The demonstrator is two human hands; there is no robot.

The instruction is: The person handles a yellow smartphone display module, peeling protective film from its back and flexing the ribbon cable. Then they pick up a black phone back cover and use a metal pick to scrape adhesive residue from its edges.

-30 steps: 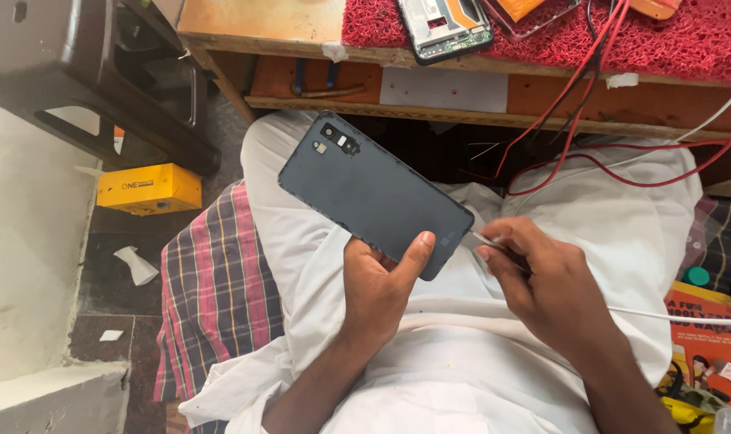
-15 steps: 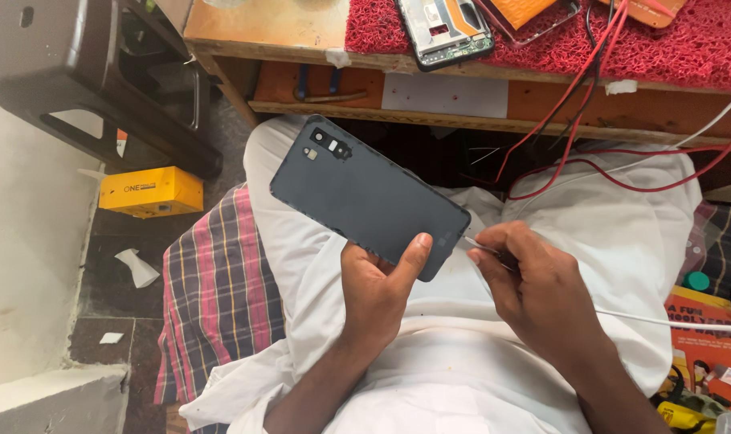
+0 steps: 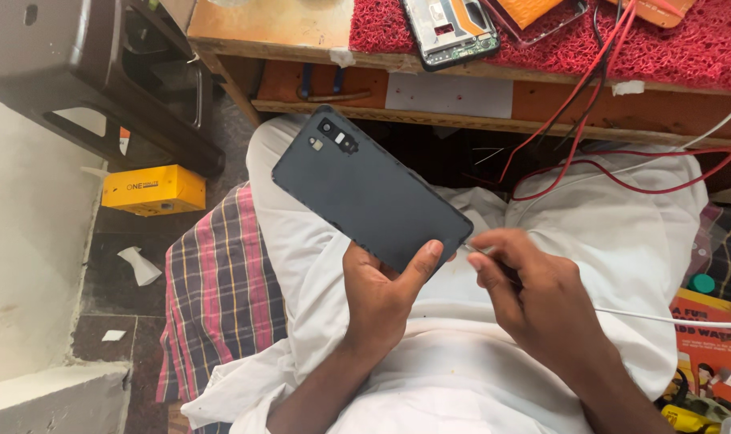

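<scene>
We held one dark grey phone (image 3: 371, 191) in our left hand (image 3: 379, 299), back cover facing up, over our lap in its white cloth (image 3: 622, 233). The left hand was clamped on the phone's lower end, the thumb lying up along the near right corner and the fingers hidden beneath. The phone's long axis ran on a slant from that corner up and to the left, so that the camera cluster (image 3: 336, 137) sat at the far end, well away from both hands.

Our right hand (image 3: 534, 297) was closed round one thin metal tool (image 3: 473, 248), its tip pointing left at the phone's lower right corner. Tip and corner stood just beside each other; we could not tell whether they touched. The right hand lay to the right of the phone and slightly below it, with the left thumb between its knuckles and the phone's edge. The left hand was the nearer, being already on the phone.

Beyond our knees stood one wooden bench (image 3: 269, 24) with a red mat (image 3: 703, 48). On the mat lay one opened phone frame (image 3: 448, 28), and several red wires (image 3: 574, 100) hung down towards our lap. One yellow box (image 3: 153, 189) lay on the floor to the left.
</scene>
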